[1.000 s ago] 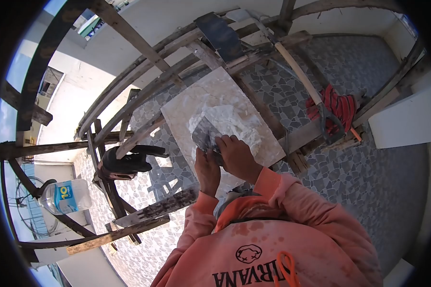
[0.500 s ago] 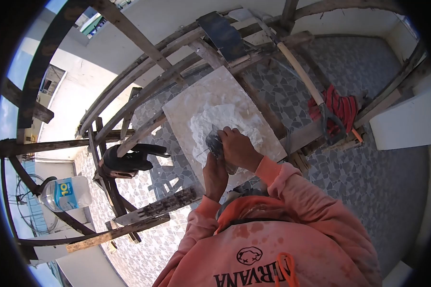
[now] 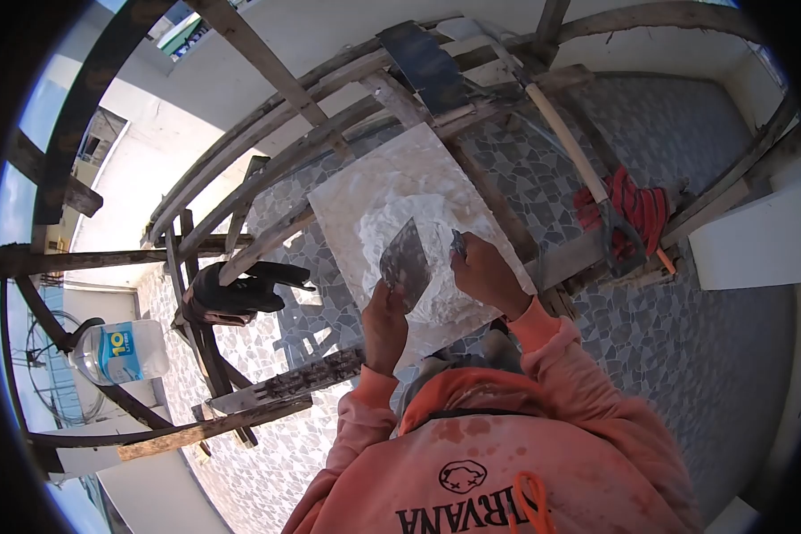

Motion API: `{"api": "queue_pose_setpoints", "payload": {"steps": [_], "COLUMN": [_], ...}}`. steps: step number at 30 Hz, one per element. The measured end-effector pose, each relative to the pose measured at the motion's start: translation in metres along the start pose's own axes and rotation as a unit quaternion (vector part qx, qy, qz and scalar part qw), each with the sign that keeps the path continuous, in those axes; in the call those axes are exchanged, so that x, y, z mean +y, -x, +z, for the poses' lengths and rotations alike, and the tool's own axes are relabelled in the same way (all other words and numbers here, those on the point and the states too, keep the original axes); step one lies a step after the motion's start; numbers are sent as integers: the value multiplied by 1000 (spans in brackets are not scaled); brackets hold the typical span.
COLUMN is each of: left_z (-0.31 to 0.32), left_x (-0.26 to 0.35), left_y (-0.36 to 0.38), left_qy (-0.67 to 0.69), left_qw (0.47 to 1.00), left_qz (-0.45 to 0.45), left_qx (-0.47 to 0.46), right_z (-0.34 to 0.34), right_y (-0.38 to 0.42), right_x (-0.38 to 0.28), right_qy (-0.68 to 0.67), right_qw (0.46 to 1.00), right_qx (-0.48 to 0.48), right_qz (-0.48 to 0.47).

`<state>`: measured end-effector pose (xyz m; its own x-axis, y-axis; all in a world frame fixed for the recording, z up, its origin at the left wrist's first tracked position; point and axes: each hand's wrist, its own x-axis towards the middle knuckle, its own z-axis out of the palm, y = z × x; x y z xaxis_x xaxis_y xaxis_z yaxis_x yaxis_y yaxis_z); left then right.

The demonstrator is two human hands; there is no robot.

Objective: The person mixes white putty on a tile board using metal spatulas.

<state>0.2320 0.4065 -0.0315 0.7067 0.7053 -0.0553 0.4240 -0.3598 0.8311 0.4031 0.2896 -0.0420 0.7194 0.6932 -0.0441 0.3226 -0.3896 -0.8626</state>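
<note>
Plainly, the left hand (image 3: 385, 327) pinches one end of a flat metal blade (image 3: 407, 265) over white paste (image 3: 443, 240) on a board (image 3: 349, 189); the right hand (image 3: 491, 278), fingers curled together, grips a small dark tool (image 3: 458, 245) nearby.

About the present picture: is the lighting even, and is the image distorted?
Head view: uneven light, the tiled floor at picture left glaring in sun, the board and white paste in softer shade; head view again: strong fisheye distortion, the upper-right wooden beam curving, the corners black.
</note>
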Motion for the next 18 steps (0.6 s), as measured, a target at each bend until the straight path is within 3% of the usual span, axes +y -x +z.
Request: {"api": "queue_pose_setpoints", "payload": {"steps": [2, 3, 4, 5, 7, 8, 11, 18], "left_z": [-7, -9, -16, -18, -20, -22, -25, -28], "left_x": [15, 18, 13, 13, 14, 12, 11, 17], "left_y": [-5, -6, -5, -6, -9, -9, -12, -11], "left_qy": [-21, -31, -54, -97, -180, -176, -221, -284], "left_qw": [992, 981, 985, 975, 945, 947, 927, 903], "left_qz": [123, 184, 164, 200, 272, 268, 304, 322], "left_qx": [32, 49, -12, -1, 23, 4, 10, 27], "right_z": [-7, -11, -17, -22, -35, -38, -18, -12], "right_y": [12, 16, 20, 24, 31, 35, 41, 41], "right_x": [1, -2, -8, -14, -28, -32, -31, -39], "right_qy": [-39, -103, -167, -229, -241, -246, -473, -582], "right_qw": [999, 992, 976, 952, 940, 933, 850, 776], "right_qx": [15, -12, -39, -65, -82, -92, -18, -25], "right_qz": [8, 70, 133, 193, 228, 246, 232, 240]}}
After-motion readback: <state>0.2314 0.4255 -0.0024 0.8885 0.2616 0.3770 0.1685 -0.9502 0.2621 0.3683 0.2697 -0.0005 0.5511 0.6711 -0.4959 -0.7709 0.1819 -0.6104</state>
